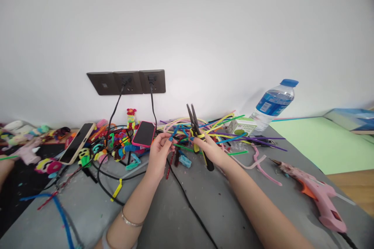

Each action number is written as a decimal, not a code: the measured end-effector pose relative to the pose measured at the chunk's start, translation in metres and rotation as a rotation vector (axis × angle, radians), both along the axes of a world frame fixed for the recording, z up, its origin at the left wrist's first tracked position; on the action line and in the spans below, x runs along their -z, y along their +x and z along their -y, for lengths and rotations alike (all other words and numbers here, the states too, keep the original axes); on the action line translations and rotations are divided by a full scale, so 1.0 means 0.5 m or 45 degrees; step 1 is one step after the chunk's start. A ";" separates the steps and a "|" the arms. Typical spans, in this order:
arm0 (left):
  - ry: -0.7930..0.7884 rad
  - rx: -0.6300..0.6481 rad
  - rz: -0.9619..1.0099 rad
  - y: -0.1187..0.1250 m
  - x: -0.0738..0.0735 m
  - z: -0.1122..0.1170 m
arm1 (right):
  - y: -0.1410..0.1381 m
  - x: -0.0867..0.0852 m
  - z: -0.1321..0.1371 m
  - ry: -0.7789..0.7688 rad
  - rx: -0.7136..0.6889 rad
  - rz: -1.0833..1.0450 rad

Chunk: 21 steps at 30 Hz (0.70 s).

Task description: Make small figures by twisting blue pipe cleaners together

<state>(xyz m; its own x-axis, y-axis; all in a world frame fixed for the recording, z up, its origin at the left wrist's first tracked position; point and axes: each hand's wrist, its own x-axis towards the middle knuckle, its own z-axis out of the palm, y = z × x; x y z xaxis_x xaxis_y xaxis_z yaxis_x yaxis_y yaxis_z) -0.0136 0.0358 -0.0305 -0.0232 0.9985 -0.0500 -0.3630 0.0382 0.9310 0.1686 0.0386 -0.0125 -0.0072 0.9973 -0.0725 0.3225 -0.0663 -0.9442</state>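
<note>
My left hand [161, 151] is closed, with its thumb and fingers pinching a short blue pipe cleaner [175, 131]. Just to its right, my right hand [210, 149] grips long-nose pliers [193, 118] with yellow and black handles. The pliers point upward, their jaws slightly apart and holding nothing that I can see. A heap of coloured pipe cleaners [224, 124] lies behind both hands. On the grey table between my wrists is a small light-blue fuzzy piece [185, 160].
A pink glue gun [318, 198] lies at the right, near green paper [309, 140]. A water bottle [273, 103] leans against the wall behind a small box [241, 126]. Leftward are two phones [143, 134], fuzzy figures [84, 157], black cables [187, 198] and another person's hand [5, 171].
</note>
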 end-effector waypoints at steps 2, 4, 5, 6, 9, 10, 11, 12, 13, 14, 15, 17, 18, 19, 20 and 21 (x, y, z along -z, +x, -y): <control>0.014 -0.003 -0.004 0.000 -0.001 0.000 | -0.005 0.011 -0.007 0.029 0.067 -0.104; 0.023 -0.003 -0.020 0.000 0.000 0.000 | -0.006 0.021 -0.013 0.042 0.067 -0.201; 0.023 0.001 -0.023 -0.001 0.000 -0.001 | -0.004 0.025 -0.016 0.030 0.055 -0.240; 0.021 0.005 -0.024 -0.001 0.001 -0.001 | -0.002 0.027 -0.018 0.009 0.043 -0.272; 0.001 -0.007 -0.020 -0.001 0.003 -0.002 | 0.004 0.030 -0.024 -0.031 -0.002 -0.378; -0.006 -0.019 -0.013 -0.001 0.003 -0.002 | 0.005 0.030 -0.025 -0.031 -0.021 -0.414; -0.013 -0.031 -0.005 0.000 0.002 -0.003 | 0.006 0.030 -0.026 -0.025 -0.032 -0.448; -0.019 -0.042 0.002 0.000 0.002 -0.003 | 0.006 0.029 -0.028 -0.018 -0.041 -0.478; -0.024 -0.048 0.005 0.000 0.001 -0.003 | 0.006 0.029 -0.028 -0.016 -0.047 -0.503; -0.025 -0.048 0.002 0.000 0.001 -0.003 | 0.006 0.028 -0.029 -0.017 -0.053 -0.519; -0.021 -0.046 -0.006 0.000 0.001 -0.003 | 0.006 0.028 -0.029 -0.017 -0.058 -0.528; -0.004 -0.031 -0.026 -0.001 0.002 -0.003 | 0.005 0.027 -0.029 -0.017 -0.070 -0.526; 0.005 -0.022 -0.036 -0.001 0.003 -0.003 | 0.006 0.027 -0.029 -0.016 -0.074 -0.520; 0.013 -0.013 -0.050 -0.002 0.005 -0.004 | 0.006 0.027 -0.029 -0.013 -0.072 -0.516; 0.022 -0.005 -0.070 -0.002 0.006 -0.004 | 0.006 0.028 -0.029 -0.012 -0.073 -0.513; 0.033 0.006 -0.097 -0.002 0.008 -0.004 | 0.007 0.030 -0.029 -0.012 -0.076 -0.511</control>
